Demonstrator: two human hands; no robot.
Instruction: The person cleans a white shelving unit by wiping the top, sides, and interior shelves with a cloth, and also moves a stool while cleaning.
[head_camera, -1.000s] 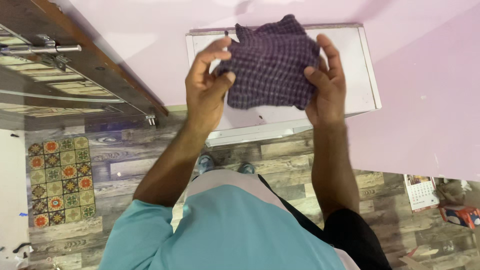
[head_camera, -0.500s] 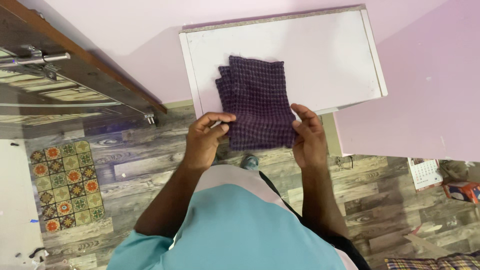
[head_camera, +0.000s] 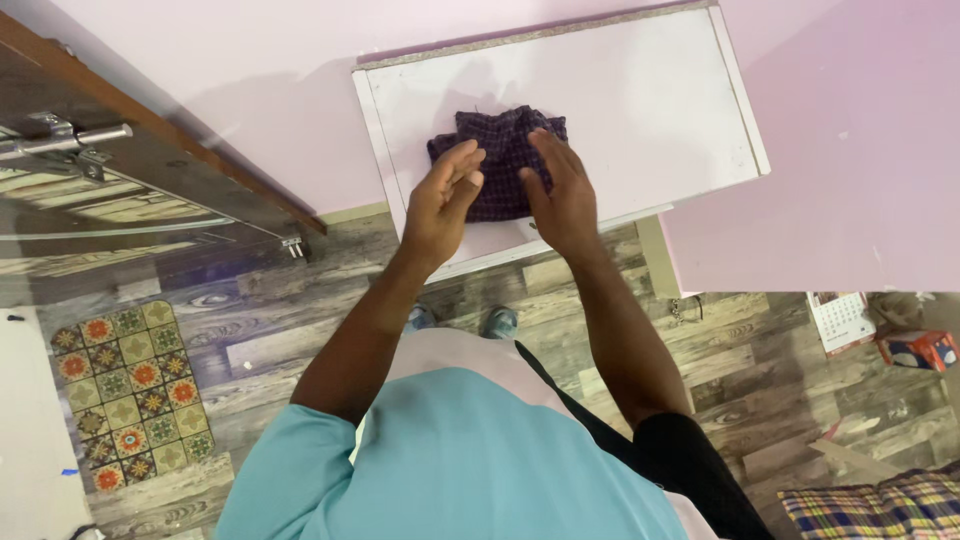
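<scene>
Both hands lie flat and spread on the folded dark purple checked cloth (head_camera: 497, 160), left hand (head_camera: 445, 200) and right hand (head_camera: 558, 190) side by side, on the white worktop (head_camera: 640, 110).

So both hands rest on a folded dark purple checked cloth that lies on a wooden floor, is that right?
Not quite. In the head view the folded dark purple checked cloth lies on a white tabletop, not on the wooden floor. The rest holds: the left hand and the right hand both rest flat on it.
</scene>
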